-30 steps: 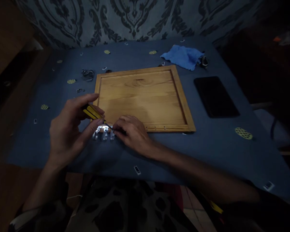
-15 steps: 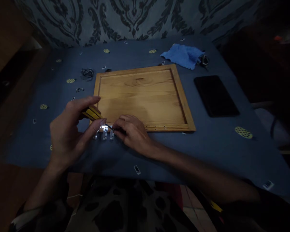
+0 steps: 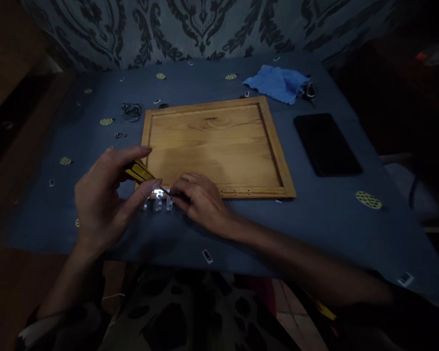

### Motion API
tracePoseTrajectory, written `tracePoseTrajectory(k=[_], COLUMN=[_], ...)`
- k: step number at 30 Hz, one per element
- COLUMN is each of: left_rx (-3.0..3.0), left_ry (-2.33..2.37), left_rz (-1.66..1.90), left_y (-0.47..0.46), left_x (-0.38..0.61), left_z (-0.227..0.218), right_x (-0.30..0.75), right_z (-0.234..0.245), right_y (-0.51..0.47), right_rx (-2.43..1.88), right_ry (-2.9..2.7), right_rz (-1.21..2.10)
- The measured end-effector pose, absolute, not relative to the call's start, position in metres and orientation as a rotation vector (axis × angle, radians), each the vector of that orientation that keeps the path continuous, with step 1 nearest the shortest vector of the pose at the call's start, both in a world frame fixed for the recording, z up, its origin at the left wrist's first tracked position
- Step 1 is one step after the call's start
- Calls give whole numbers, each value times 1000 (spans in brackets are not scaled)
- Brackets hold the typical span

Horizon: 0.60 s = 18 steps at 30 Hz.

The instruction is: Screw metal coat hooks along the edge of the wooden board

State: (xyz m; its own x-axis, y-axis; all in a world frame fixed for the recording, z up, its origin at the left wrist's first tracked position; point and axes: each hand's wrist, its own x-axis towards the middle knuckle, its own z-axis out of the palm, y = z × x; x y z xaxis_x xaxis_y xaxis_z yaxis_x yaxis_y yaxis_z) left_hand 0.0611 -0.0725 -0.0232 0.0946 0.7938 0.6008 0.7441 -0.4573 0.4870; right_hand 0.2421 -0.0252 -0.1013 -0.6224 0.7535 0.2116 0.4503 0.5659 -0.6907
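Observation:
My left hand (image 3: 104, 197) is closed around the yellow-and-black handle of a screwdriver (image 3: 139, 171), with thumb and forefinger stretched along it. Its thin shaft slants down to the right, toward a shiny metal bracket (image 3: 158, 201) at the near left edge of a framed wooden panel (image 3: 212, 148). Rounded metal loops of the bracket hang past the panel's edge. My right hand (image 3: 201, 202) rests on that near edge, fingertips pinched together by the screwdriver's tip. What the pinch holds, if anything, is hidden. Several small holes run along the frame to its right.
A black tablet-like slab (image 3: 327, 145) lies right of the panel. Behind it are a blue cloth (image 3: 276, 84) and a small dark metallic object (image 3: 309, 91). Left of the panel sit a pile of metal hooks (image 3: 130, 111) and small metal pieces (image 3: 120, 135) on the blue tablecloth (image 3: 263, 234).
Almost nothing differs. The screwdriver handle looks slightly turned in my left hand, while both hands keep their places at the bracket.

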Motion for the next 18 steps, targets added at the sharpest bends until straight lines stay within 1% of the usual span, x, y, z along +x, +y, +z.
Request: tracePoseTrajectory(k=[5, 9, 14, 18], left_rx=[2098, 2153, 2268, 2182], left_ry=[1564, 1605, 1676, 1656], left_rz=[1254, 1209, 1248, 1287], left_y=[-75, -75, -76, -78], left_x=[62, 62, 63, 64], left_z=[-19, -21, -22, -17], right_x=[243, 242, 242, 242], right_z=[-100, -100, -99, -98], right_y=[-25, -25, -25, -25], right_rx=[-960, -959, -952, -950], right_ry=[-2307, -2301, -2306, -2303], right_rz=[830, 830, 833, 842])
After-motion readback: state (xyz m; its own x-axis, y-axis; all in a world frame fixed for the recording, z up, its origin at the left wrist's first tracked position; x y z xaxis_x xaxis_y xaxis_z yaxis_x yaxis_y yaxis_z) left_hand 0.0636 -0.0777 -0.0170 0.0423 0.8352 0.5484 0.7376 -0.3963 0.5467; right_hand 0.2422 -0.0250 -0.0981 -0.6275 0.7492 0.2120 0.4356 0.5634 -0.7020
